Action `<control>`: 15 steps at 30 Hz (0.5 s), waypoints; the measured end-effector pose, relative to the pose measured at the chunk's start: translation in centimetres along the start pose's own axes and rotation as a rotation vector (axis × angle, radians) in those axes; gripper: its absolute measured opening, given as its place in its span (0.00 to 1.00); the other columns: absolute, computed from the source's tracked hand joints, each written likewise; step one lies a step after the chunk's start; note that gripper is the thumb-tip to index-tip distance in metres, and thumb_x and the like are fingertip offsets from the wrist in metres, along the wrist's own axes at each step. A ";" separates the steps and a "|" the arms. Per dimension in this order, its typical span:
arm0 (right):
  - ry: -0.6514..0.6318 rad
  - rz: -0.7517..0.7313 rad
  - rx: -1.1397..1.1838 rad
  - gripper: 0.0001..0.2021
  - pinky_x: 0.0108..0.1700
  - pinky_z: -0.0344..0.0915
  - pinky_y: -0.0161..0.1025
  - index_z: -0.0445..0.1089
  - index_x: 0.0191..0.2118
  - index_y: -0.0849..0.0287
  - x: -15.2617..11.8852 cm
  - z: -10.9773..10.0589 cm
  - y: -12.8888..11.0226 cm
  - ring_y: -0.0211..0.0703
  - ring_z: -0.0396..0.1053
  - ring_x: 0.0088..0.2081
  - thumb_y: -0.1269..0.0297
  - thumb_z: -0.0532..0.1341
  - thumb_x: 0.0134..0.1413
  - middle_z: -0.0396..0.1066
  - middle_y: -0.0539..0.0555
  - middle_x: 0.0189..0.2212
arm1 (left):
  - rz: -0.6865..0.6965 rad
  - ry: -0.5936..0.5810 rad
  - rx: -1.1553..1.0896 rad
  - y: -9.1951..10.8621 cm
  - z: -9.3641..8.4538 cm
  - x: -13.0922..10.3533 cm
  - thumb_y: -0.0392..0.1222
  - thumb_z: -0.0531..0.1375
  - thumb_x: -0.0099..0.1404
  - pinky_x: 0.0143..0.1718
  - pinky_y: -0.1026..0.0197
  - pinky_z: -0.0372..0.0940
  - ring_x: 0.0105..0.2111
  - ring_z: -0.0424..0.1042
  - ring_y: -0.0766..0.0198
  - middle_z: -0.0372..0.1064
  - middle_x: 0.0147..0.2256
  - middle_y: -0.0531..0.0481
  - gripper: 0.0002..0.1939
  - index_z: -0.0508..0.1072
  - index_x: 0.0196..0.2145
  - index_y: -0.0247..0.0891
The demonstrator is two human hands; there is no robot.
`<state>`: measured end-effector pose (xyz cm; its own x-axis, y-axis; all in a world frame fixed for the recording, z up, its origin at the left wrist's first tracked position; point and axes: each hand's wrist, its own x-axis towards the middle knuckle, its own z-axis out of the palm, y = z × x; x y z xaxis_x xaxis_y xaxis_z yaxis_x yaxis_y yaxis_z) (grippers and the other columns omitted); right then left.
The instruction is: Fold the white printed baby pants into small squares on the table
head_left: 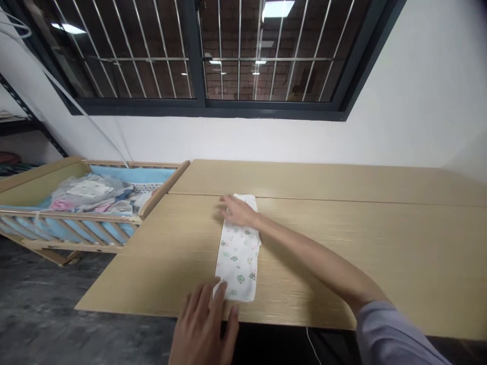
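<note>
A white cloth (236,258) with small green and coloured prints lies on the wooden tabletop (323,233), folded into a long narrow strip running away from me. My right hand (239,210) reaches across its far end, palm down, fingers stretched to the left past the cloth's edge and slightly blurred. At the near left corner, my left hand (205,319) has its fingertips touching the cloth, with the thumb held apart. Neither hand visibly grips the fabric. The right hand hides part of the far end.
Left of the table stands a wooden crib (152,203) with blue lining, holding a pile of clothes and plastic bags (91,190). A barred window (205,104) is in the wall behind. A white cable (87,116) hangs down at the left. Grey floor (125,334) shows below the table's edge.
</note>
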<state>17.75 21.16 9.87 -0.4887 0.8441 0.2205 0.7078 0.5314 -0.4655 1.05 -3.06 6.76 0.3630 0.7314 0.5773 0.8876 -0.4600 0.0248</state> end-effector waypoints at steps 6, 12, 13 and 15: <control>-0.386 -0.517 0.081 0.35 0.71 0.45 0.50 0.44 0.73 0.61 -10.4 1.4 -4.3 0.52 0.39 0.73 0.48 0.51 0.70 0.37 0.63 0.74 | 0.188 0.138 0.260 2.0 4.3 -2.7 0.51 0.55 0.68 0.48 0.49 0.68 0.49 0.76 0.46 0.76 0.49 0.30 0.25 0.72 0.52 0.27; -0.474 -0.429 0.061 0.35 0.73 0.36 0.53 0.43 0.74 0.58 -10.7 2.7 -1.2 0.51 0.34 0.74 0.46 0.48 0.70 0.36 0.59 0.73 | 0.202 0.069 0.284 2.2 4.7 -3.3 0.51 0.57 0.67 0.50 0.47 0.68 0.51 0.75 0.44 0.75 0.52 0.30 0.25 0.72 0.53 0.28; -0.465 -0.397 0.039 0.35 0.73 0.35 0.54 0.43 0.74 0.56 -9.8 2.8 0.0 0.51 0.34 0.74 0.44 0.48 0.70 0.35 0.58 0.74 | 0.206 0.076 0.282 2.1 4.6 -3.2 0.50 0.57 0.67 0.50 0.48 0.68 0.52 0.75 0.44 0.75 0.52 0.31 0.25 0.72 0.53 0.28; -0.432 -0.335 -0.010 0.36 0.73 0.34 0.54 0.43 0.74 0.54 -7.4 2.7 2.5 0.51 0.33 0.74 0.42 0.47 0.69 0.34 0.56 0.74 | 0.219 0.093 0.279 1.9 4.6 -3.2 0.49 0.57 0.67 0.49 0.49 0.68 0.51 0.75 0.45 0.76 0.51 0.31 0.23 0.72 0.53 0.28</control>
<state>21.79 16.03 4.70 -0.8520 0.5232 -0.0178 0.4809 0.7688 -0.4215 2.90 -4.00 1.24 0.5374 0.5759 0.6160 0.8393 -0.4363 -0.3243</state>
